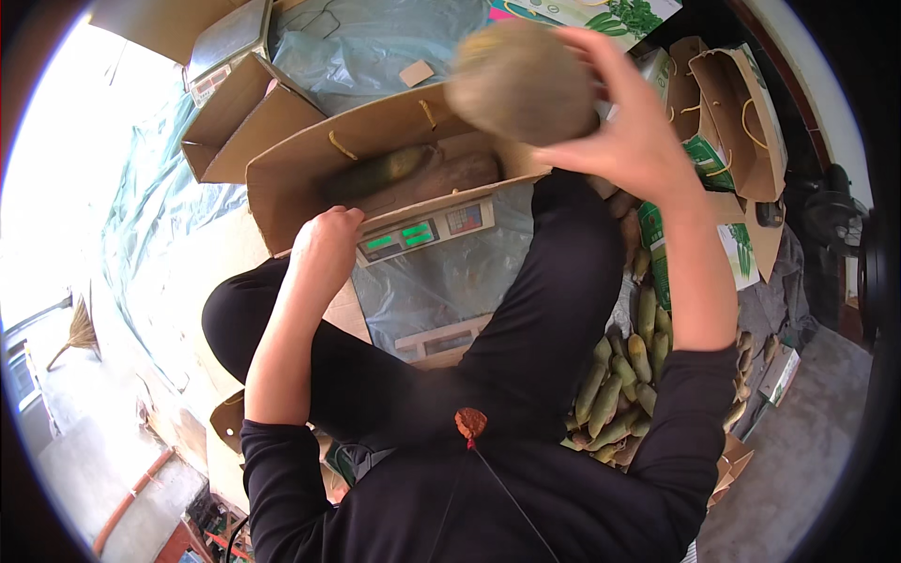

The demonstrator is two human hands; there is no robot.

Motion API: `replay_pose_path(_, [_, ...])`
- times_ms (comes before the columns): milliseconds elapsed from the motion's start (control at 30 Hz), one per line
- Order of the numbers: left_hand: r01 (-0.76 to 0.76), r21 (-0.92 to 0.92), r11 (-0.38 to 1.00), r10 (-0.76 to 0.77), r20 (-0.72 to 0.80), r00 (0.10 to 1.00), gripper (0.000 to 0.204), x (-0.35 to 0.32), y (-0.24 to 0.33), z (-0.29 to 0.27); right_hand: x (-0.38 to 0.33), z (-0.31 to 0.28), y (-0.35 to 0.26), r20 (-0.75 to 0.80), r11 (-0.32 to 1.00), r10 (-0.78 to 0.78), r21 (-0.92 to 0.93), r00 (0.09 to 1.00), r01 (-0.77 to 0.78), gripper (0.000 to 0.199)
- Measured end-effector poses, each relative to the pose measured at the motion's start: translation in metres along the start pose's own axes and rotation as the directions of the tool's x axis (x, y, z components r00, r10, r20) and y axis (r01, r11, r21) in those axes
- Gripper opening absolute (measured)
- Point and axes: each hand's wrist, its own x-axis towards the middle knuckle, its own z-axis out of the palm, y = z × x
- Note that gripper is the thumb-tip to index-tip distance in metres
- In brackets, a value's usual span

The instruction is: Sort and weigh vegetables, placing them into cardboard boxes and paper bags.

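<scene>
My right hand [624,122] is raised at the upper right, its fingers and thumb wrapped round a thick, rounded brown-green vegetable [521,83]. The vegetable is blurred, so its exact kind is unclear. It hangs over the right end of an open cardboard carton [385,136] with yellow cord handles. My left hand [326,242] pinches the carton's near rim. Inside the carton lie a long green vegetable [385,175] and a brownish one [460,178]. Under the carton sits a digital scale [424,233] with lit green displays.
Several green, elongated vegetables [624,385] are heaped by my right leg. More cartons [737,141] with cord handles stand at the right, near a black fan [838,220]. A smaller cardboard box [246,120] and another scale [230,42] are at the upper left. Plastic sheeting [352,56] covers the floor.
</scene>
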Motion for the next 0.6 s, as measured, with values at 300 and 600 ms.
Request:
replay_pose_path(300, [-0.032,0.053,0.998,0.031,0.019,0.999,0.018,0.002,-0.002,0.001,0.064,0.163,-0.002,0.556,0.909,0.100,-0.389,0.825,0.152,0.071])
replay_pose_path(600, [-0.013,-0.023,1.000,0.013,-0.002,1.000,0.015,0.002,-0.003,0.001,0.068,0.252,0.000,0.710,0.897,0.245,-0.425,0.660,0.124,0.076])
